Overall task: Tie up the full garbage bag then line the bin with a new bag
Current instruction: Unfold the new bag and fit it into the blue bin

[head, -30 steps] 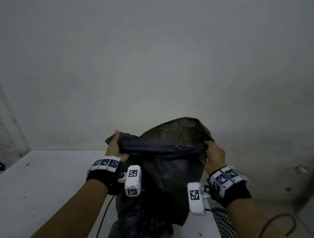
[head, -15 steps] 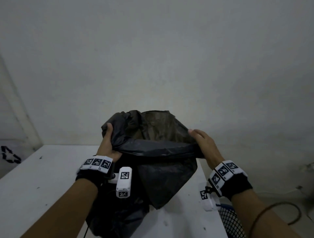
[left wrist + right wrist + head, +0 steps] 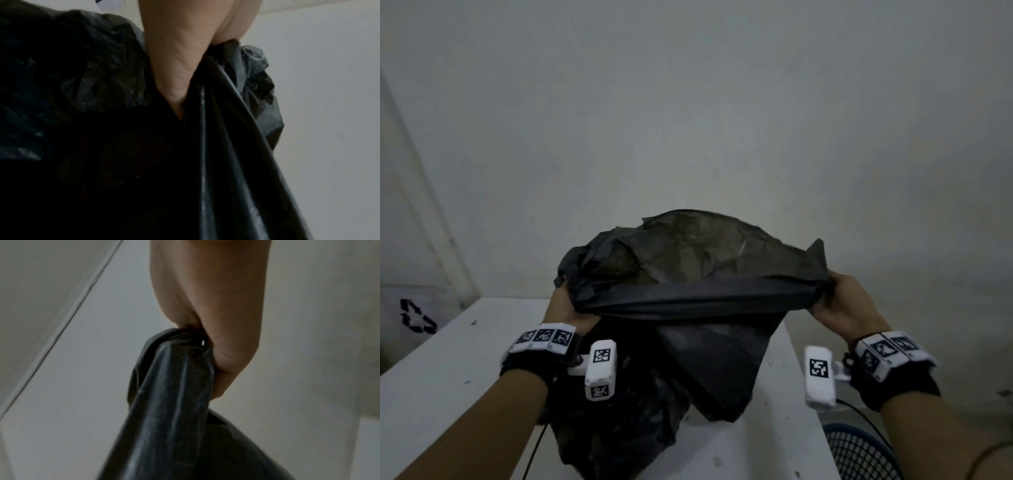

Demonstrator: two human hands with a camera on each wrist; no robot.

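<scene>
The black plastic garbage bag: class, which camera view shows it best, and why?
The head view: the whole black plastic garbage bag shows, stretched between the left hand and the right hand over the white table. Each wrist view shows only the gathered plastic that its own hand grips.

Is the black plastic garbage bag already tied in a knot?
No, the left hand and right hand only stretch its untied top edge between them.

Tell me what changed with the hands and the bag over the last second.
The right hand opened briefly, regripped the black garbage bag and moved out rightward, so the hands are wider apart and the near rim is stretched taut. The left hand kept its grip, and the bag's bottom stays on the white table.
</scene>
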